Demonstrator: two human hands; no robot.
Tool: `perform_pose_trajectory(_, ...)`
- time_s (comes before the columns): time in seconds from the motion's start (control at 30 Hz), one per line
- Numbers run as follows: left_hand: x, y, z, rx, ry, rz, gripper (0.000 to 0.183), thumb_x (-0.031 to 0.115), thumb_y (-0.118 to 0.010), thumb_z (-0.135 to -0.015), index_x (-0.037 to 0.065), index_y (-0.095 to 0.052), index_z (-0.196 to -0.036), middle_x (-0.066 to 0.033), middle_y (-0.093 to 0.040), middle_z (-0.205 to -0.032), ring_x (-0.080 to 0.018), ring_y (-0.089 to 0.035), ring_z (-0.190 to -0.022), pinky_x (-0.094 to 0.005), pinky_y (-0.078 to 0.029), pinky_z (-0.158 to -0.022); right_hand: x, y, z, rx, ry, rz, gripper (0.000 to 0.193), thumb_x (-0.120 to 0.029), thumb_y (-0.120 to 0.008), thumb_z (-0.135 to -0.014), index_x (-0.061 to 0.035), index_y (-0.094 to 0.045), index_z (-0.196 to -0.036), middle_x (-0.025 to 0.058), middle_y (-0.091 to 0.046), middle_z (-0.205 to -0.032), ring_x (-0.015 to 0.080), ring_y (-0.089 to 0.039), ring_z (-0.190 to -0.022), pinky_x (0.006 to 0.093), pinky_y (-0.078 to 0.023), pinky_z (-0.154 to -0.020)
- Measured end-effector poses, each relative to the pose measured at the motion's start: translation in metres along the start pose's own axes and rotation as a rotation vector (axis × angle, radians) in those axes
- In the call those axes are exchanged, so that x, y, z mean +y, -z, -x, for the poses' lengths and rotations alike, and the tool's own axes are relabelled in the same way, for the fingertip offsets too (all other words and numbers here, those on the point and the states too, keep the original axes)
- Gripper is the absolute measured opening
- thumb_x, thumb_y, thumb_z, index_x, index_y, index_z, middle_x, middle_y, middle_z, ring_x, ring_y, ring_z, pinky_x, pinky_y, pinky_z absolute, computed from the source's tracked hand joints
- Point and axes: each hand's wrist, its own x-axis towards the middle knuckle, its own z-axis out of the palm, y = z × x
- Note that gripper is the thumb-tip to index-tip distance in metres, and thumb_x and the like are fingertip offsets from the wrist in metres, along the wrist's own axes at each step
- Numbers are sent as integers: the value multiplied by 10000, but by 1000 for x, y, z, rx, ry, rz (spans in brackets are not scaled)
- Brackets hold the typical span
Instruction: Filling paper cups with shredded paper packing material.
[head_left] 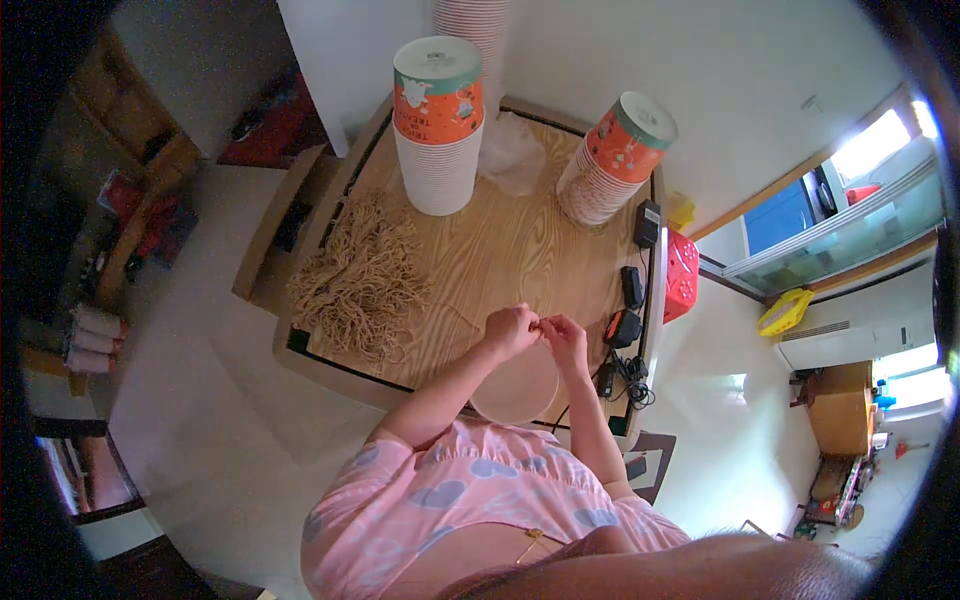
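Observation:
In front of my chest, my left hand (510,330) and my right hand (567,346) meet with fingertips pinched together. What they pinch is too small to make out; a bit of brown shows between the fingers. Just under them is a pale round paper tub (514,388), its wide circular side toward me, close against my body at the table's front edge. Left of my hands lies a big tangled heap of tan twisted cords (362,275). One loose cord (455,312) curves from the heap toward my left hand.
On the wood-grain table (510,255) stand a tall stack of upside-down paper tubs (440,120) and a shorter stack (618,160) at right. Clear plastic (513,155) lies between them. Black adapters (632,287) and a coiled cable (632,385) line the right edge, beside a red basket (681,275).

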Motion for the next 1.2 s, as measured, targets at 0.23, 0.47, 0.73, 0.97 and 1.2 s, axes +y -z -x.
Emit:
perform_pose_trajectory(0.23, -3, -4, 10, 12, 19, 123, 163, 218, -613, -666, 82, -621, -754, -96, -587, -745, -279, -582, -693, -377, -457, -605, 7, -3, 5, 116, -10, 184, 176, -124, -570, -813, -8, -509, -697, -17, -498, -610, 42, -440, -593, 195, -367, -529)
perform_pose_trajectory(0.47, 2, 4, 16, -1, 70, 151, 159, 213, -613, -668, 81, -610, -756, -96, -606, -738, -280, -592, -679, -370, -462, -600, 0, -10, 10, 117, 15, 229, 197, -150, -542, -835, -29, -481, -691, -17, -428, -572, 42, -376, -568, 206, -318, -497)
perform_pose_trajectory(0.73, -3, -3, 16, 63, 21, 174, 127, 215, -604, -650, 97, -588, -690, -75, -598, -722, -271, -591, -675, -388, -463, -578, 5, -9, 15, 72, 2, -78, 113, -87, -501, -859, -8, -526, -782, 15, -540, -696, 74, -470, -624, 211, -407, -573)
perform_pose_trajectory(0.97, -1, -3, 14, 3, 51, 139, 116, 217, -608, -650, 114, -604, -703, -65, -606, -741, -261, -595, -666, -385, -470, -586, 5, 1, 14, 125, 3, 170, 106, -93, -575, -817, -11, -546, -757, -3, -540, -678, 46, -454, -617, 191, -381, -554)
perform_pose_trajectory(1.2, -4, -5, 9, -5, 90, 177, 117, 213, -618, -658, 106, -606, -703, -77, -615, -697, -254, -603, -656, -377, -476, -584, -10, -9, 19, 181, 7, 99, 81, -44, -618, -763, -32, -539, -747, -19, -483, -654, 54, -441, -624, 189, -371, -567)
